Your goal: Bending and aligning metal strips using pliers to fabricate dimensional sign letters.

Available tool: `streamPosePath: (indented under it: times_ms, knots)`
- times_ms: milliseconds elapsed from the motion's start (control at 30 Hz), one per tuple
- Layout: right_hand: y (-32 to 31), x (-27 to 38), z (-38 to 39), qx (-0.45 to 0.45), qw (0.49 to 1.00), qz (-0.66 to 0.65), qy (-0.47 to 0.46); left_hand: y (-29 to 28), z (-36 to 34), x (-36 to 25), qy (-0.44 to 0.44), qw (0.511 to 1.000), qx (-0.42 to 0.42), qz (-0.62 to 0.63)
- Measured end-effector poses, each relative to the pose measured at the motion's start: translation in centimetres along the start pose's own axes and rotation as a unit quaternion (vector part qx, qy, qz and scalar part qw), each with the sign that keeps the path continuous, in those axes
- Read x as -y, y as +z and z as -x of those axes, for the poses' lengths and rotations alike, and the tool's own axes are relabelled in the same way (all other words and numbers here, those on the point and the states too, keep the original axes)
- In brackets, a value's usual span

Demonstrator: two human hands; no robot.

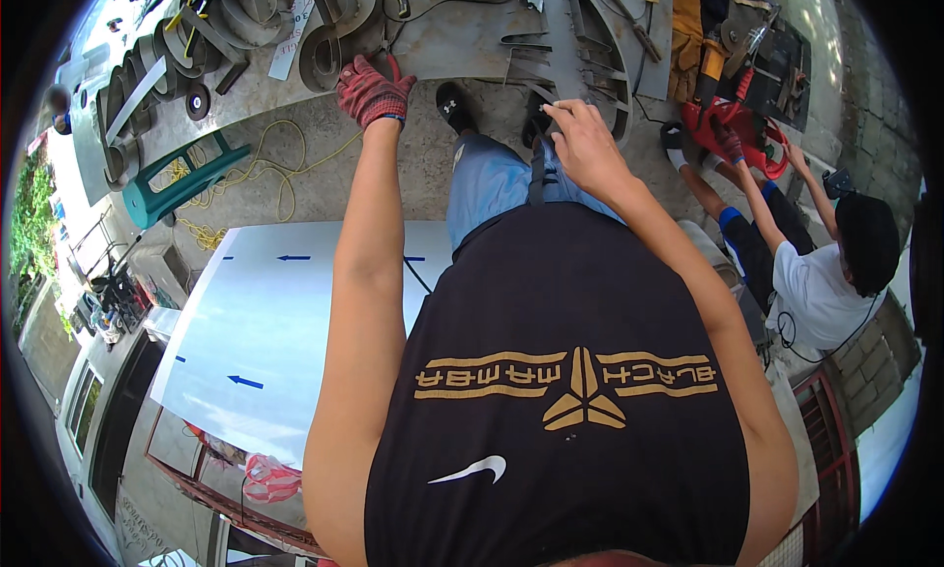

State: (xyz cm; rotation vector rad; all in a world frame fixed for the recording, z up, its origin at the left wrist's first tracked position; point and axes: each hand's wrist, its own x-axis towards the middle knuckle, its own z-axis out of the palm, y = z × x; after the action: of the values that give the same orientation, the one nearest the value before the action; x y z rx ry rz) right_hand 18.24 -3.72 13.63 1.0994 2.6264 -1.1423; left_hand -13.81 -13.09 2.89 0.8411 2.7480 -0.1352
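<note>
My left hand (373, 95), in a red knitted glove, rests at the near edge of a grey metal worktable (433, 60). Its fingers are apart, and a curled metal strip (321, 56) stands right beside them. Dark jaws of a small tool lie just beyond the fingertips, too small to name. My bare right hand (588, 149) hovers in front of my body, short of the table edge, its fingers loosely stretched and nothing visible in them. Closest to it on the table are several thin bent metal pieces (596, 70) and a long curved metal strip (623, 100).
Bent metal strips crowd the table's left side, near a black disc (198, 102). A green stool (147, 201) and yellow cord (285, 179) lie below. A large whitish sheet (265, 311) is at my left. Another person (826, 292) crouches at right by a red container (752, 139).
</note>
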Motion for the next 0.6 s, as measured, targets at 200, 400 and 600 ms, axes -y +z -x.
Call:
streamPosePath:
  times_ms: [200,400,600]
  knots:
    - [-0.6,0.0,-0.1,-0.003,1.0,0.015,0.018,-1.0,-0.8,0.1,0.007,0.998,0.042,-0.04]
    - [-1.7,0.4,-0.1,-0.028,0.999,0.014,0.021,-1.3,-0.6,0.0,0.019,0.998,0.047,-0.029]
    - [-6.0,-3.3,-1.0,-0.102,0.994,0.008,0.031,1.9,1.6,0.1,0.083,0.992,-0.081,0.053]
